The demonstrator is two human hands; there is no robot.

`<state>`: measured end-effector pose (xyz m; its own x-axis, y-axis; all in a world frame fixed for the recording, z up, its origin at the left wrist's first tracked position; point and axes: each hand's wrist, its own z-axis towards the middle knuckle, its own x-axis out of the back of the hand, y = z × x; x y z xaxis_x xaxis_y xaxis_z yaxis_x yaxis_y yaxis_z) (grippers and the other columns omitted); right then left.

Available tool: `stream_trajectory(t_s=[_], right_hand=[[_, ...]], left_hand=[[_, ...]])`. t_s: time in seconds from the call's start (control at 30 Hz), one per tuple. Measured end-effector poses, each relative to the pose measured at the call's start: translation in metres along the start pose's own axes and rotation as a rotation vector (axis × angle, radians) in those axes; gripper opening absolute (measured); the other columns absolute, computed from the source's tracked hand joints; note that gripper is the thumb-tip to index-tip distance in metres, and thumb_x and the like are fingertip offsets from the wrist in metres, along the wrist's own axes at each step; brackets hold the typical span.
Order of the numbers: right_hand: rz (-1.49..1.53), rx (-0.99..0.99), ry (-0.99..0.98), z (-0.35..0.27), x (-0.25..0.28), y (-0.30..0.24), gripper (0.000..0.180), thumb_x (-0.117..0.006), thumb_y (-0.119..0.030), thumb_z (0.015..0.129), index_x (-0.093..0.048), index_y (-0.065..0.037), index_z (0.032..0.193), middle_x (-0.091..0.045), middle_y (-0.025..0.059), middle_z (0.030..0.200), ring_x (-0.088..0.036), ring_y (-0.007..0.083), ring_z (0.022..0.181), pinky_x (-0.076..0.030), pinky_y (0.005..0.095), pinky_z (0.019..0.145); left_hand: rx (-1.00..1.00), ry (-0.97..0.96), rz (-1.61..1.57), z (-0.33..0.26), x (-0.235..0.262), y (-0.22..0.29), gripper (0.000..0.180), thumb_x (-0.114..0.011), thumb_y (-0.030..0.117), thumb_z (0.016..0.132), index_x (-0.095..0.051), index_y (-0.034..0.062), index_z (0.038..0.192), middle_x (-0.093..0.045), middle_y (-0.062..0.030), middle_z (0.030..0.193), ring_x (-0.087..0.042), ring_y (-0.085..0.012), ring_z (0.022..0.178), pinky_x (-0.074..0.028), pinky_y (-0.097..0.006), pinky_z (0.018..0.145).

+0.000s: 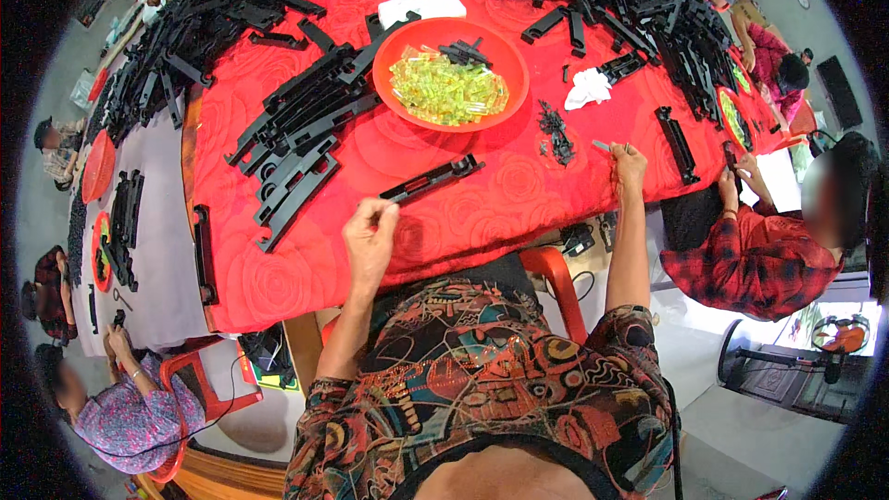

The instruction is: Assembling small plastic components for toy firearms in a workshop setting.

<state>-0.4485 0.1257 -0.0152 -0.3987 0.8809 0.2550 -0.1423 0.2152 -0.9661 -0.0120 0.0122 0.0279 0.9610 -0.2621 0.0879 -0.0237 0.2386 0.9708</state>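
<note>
On the red cloth in front of me lies a long black plastic part. My left hand is closed in a pinch just off its near-left end; whatever the fingertips hold, if anything, is too small to make out. Further right, my right hand is closed on a small flat grey blade-like piece, its tip pointing left. Beside that hand is a little heap of small black pieces. A red bowl with yellow-green transparent pieces and a few black ones stands beyond the long part.
Stacked long black parts lie left of the bowl, with big piles along the far edge. A crumpled white tissue and another black part are at right. Co-workers sit on both sides, one in a plaid shirt.
</note>
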Motion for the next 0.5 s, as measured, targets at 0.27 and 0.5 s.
stream_trajectory(t_s=[0.27, 0.5], right_hand=[[0.079, -0.243, -0.099, -0.001, -0.013, -0.002, 0.009, -0.059, -0.012, 0.081, -0.061, -0.007, 0.075, -0.055, 0.0006, 0.058, -0.035, 0.0045, 0.036, -0.026, 0.0212, 0.031], [0.034, -0.164, -0.123, -0.006, -0.043, -0.003, 0.011, -0.061, -0.007, 0.078, -0.061, -0.002, 0.069, -0.055, 0.001, 0.056, -0.04, 0.0065, 0.04, -0.029, 0.0241, 0.037]], left_hand=[[-0.087, 0.143, 0.231, 0.011, 0.032, -0.016, 0.007, -0.059, 0.003, 0.081, -0.056, -0.0012, 0.077, -0.055, -0.0033, 0.068, -0.05, -0.0096, 0.064, -0.042, -0.025, 0.06], [-0.404, 0.133, 0.582, 0.022, 0.028, -0.011, 0.007, -0.063, 0.0, 0.075, -0.056, 0.0004, 0.076, -0.057, -0.0108, 0.072, -0.054, -0.026, 0.067, -0.043, -0.034, 0.061]])
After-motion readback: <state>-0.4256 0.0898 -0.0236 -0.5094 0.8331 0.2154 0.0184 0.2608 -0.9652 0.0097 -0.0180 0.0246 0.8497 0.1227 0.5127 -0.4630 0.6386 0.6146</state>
